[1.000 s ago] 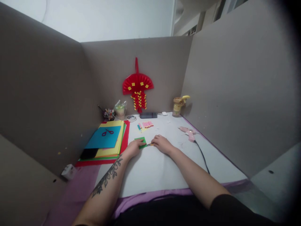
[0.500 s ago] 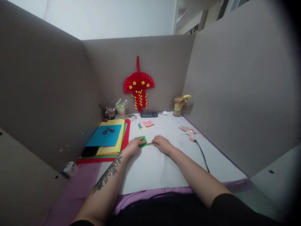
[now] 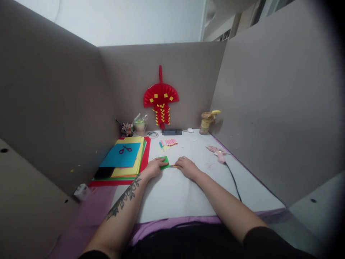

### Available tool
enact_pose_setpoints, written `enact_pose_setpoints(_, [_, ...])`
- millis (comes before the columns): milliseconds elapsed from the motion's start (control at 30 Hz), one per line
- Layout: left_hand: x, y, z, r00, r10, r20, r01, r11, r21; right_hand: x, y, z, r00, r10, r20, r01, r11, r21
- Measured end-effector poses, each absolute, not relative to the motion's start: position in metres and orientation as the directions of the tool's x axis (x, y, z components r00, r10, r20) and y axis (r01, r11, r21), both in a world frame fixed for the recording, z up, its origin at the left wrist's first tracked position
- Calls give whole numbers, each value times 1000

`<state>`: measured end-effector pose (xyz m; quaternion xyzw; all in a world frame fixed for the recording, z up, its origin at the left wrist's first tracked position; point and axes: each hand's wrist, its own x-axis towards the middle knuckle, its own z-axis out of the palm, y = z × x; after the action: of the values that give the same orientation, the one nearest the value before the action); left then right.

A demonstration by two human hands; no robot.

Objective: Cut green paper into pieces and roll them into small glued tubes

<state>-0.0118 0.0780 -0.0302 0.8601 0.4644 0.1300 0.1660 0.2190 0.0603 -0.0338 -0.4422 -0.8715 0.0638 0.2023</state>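
The white-topped table [image 3: 172, 201] carries a flat green paper piece [image 3: 166, 162] beneath the left hand [image 3: 156, 166], its fingers pressing it down. Beside its right edge lies a slim orange-and-dark tool [image 3: 174, 166], the right hand's [image 3: 185, 166] fingers closed over its end.

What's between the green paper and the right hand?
A thin tool, partly orange, perhaps scissors, sticks out from the right hand towards the green paper; the head view shows it.
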Motion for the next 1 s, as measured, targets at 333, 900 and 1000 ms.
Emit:
enact_pose_setpoints(333, [-12, 79, -32, 529, 847, 56, 751, -498, 433, 217, 45, -28, -474, 844, 251, 811, 529, -250])
enact_pose_setpoints(900, [-13, 81, -36, 529, 846, 63, 734, -494, 465, 202, 32, -27, -408, 888, 213, 854, 454, -256])
enact_pose_setpoints(1000, [-15, 81, -34, 539, 840, 56, 732, -500, 463, 199, 32, -27, -406, 889, 212, 857, 451, -249])
